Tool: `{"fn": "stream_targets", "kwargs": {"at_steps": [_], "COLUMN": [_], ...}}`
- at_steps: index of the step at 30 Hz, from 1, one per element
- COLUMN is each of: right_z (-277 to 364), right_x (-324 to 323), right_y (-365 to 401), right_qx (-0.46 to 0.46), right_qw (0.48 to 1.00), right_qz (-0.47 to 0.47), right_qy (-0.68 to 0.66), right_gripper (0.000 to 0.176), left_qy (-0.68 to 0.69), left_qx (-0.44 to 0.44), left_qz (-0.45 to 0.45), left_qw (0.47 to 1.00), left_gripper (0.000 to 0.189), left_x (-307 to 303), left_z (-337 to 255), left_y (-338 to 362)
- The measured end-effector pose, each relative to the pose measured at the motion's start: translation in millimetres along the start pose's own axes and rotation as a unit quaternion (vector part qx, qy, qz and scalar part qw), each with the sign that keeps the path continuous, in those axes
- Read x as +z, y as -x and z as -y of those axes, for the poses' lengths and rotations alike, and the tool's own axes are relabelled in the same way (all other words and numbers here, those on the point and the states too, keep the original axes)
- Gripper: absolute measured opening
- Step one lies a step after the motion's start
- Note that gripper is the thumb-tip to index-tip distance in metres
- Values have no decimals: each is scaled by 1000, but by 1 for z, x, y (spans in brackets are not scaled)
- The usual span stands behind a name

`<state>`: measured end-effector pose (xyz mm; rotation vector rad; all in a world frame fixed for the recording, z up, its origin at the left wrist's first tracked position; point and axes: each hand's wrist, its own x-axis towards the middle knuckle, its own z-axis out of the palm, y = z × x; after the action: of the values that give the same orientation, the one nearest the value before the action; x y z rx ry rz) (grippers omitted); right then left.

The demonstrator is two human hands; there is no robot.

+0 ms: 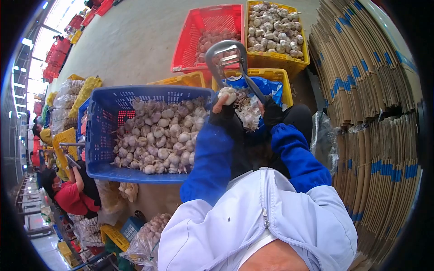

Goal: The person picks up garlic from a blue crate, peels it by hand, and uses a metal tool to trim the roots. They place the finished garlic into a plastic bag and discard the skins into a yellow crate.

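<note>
My left hand [220, 109] in a dark fingerless glove is closed around a white garlic bulb [227, 95]. In my right hand [269, 110], also gloved, is a grey metal cutting tool with a looped bow [242, 56]. Its loop points away from me, and one of its arms comes down near the bulb. Below both hands, loose garlic skins and trimmings [248, 115] fill a container lined with a blue plastic bag [267, 86]. A blue crate [135, 177] full of garlic bulbs [159, 135] stands just left of my left forearm.
A red crate [181, 47] and a yellow crate [289, 63] with garlic stand ahead. Tall stacks of flattened cardboard boxes [361, 67] rise on my right. To the left, a person in a red shirt [72, 198] handles a yellow crate [68, 142]. A bag of garlic [147, 237] lies behind.
</note>
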<state>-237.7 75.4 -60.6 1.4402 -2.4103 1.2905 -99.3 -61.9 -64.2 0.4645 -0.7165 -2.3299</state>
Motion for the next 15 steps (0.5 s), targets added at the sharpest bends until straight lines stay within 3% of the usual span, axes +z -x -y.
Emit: {"fn": "stream_targets", "kwargs": {"at_steps": [1, 2, 3, 5, 6, 7, 10, 15], "right_z": [19, 40, 60, 94, 105, 115, 130, 147], "right_x": [-12, -26, -34, -34, -32, -34, -36, -35], "right_y": [1, 3, 4, 2, 1, 2, 2, 4], "right_qx": [10, 44, 100, 203, 208, 218, 249, 221], "right_qw": [998, 975, 888, 620, 626, 633, 748, 690], "right_qz": [-1, 37, 108, 194, 171, 144, 41, -25], "right_qy": [-67, -216, -436, -732, -732, -728, -614, -689], "right_gripper": [22, 21, 21, 20, 20, 20, 13, 13], "left_qy": [-37, -73, -90, -379, -456, -452, -383, -360], "left_qx": [-21, -43, 0, 108, 146, 169, 189, 193], "left_qz": [27, 55, 104, 59, 33, 10, -32, -54], "left_qw": [999, 995, 990, 917, 877, 876, 904, 911], "left_gripper": [39, 34, 33, 39, 39, 39, 38, 38], "left_x": [7, 13, 16, 47, 57, 61, 62, 59], "left_z": [-8, -13, -14, -18, -15, -5, 16, 27], "left_y": [9, 18, 25, 50, 58, 61, 72, 77]}}
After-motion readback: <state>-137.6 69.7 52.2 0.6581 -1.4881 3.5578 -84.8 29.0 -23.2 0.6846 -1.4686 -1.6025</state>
